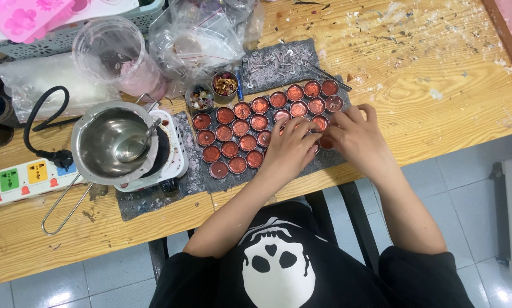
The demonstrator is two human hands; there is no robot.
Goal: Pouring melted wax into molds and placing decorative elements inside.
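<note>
Resting on round red-filled tins (250, 126) — both hands (318, 142) — grey mat (210, 181).

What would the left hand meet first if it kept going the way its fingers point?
The left hand points up across the small round tins of red wax; it already rests among them, so the next tin ahead comes first, probably.
</note>
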